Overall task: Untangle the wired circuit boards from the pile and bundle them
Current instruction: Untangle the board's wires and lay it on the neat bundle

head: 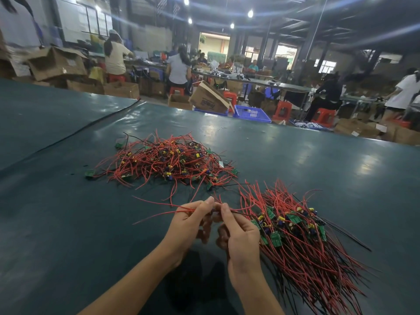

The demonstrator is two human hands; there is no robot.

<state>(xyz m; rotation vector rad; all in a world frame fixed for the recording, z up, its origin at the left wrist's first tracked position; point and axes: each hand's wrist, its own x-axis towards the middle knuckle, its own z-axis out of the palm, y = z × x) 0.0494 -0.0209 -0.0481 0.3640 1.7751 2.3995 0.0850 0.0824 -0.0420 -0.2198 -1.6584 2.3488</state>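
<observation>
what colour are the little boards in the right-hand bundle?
Green. The circuit boards show clearly in the head view.

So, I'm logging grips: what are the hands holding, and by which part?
The left hand and right hand both pinch a few red wires partway along; no board shows clearly there.

glossy dark green sheet over the table, smooth red plastic-sheathed wires, brown cardboard boxes

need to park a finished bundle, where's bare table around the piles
Bare table left of the left hand, nearer than the tangled pile; also the far strip beyond that pile. Crowded: the straightened bundle beside the right hand, and the narrow gap between both heaps.
</observation>
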